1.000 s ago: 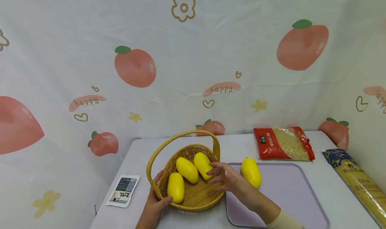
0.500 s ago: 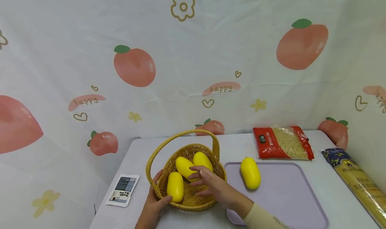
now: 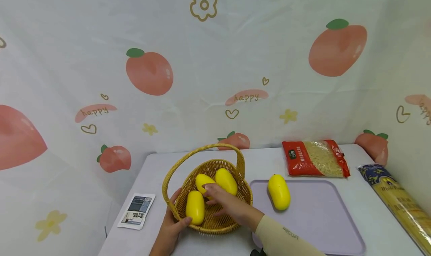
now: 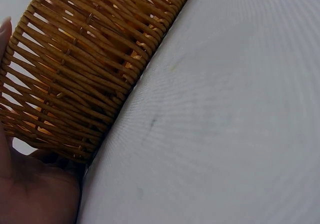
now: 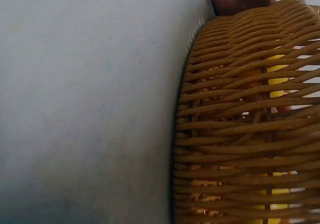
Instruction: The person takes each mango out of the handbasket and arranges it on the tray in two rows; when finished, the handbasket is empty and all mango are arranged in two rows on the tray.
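The right hand (image 3: pixel 232 205) is inside the mouth of a wicker basket (image 3: pixel 219 231), its fingers loosely bent with the thumb held apart, and it grasps nothing. Its fingertips cover part of the middle yellow fruit (image 3: pixel 203 180); whether they touch it cannot be told. Two more yellow fruits lie in the basket: the far fruit (image 3: pixel 226 181) just beyond these fingers, and the near fruit (image 3: pixel 195 208) to their left.

The left hand (image 3: pixel 168 229) grips the basket's left side, thumb over the rim by the near fruit, the other fingers round the outside wall. The handle (image 3: pixel 240 164) arches beyond both hands' fingers, one foot beside the left fingers.

Right of the right fingers, past the sleeve (image 3: pixel 286 237) that crosses its near edge, is a lilac tray (image 3: pixel 313 215) bearing a fourth yellow fruit (image 3: pixel 279 192). Beyond the tray lies a red bag (image 3: pixel 315 158); farthest right, a long packet (image 3: pixel 397 200). A white pouch (image 3: pixel 137 212) lies left of the left fingers.
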Motion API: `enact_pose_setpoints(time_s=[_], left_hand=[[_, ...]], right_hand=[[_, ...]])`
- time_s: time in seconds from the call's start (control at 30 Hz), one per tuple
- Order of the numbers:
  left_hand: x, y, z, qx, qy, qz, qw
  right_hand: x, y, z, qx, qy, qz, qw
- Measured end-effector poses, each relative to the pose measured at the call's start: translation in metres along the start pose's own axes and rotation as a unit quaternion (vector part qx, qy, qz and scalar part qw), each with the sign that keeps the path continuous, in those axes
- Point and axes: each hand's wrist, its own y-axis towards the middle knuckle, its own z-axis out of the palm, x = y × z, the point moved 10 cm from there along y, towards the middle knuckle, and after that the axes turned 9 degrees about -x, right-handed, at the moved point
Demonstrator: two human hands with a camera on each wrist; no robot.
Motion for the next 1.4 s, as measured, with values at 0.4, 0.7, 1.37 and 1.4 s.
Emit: enact_pose_setpoints(time_s=[0.4,0.7,1.37,1.4], left_hand=[[-0.007,-0.002,-0.004,-0.003,0.017,0.007,0.9998],[-0.006,-0.002,-0.002,0.012,0.008,0.005,0.9999],[-0.001,-0.001,0.002,0.01,0.007,-0.005,0.9999],[-0.001,-0.001,0.002,0.01,0.007,-0.006,0.9999]], right_hand=[[-0.001,0.009,0.016,0.03,-0.004,0.018,0.9994],[-0.007,0.017,0.023,0.022,-0.091,-0.002,0.9957],[-0.009,0.018,0.023,0.036,-0.263,-0.066,0.962],[-0.009,0.018,0.022,0.033,-0.261,-0.067,0.9625]])
